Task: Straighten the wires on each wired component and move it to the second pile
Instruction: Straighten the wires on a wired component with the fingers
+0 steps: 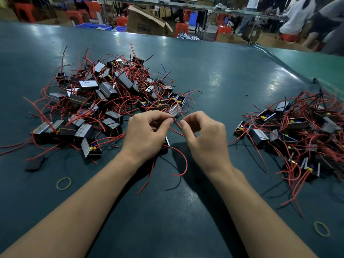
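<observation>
Teal desk (214, 75) before me — both hands, left hand (147, 133) and right hand (202, 135), pinching one red wire (176, 127) — I'd draw it taut, gently, between fingertips.

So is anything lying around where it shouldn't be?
A few strays. One yellow rubber band lies loose on the table near the left forearm, another rubber band by the right one. A small dark flat piece sits alone beside the big pile.
</observation>
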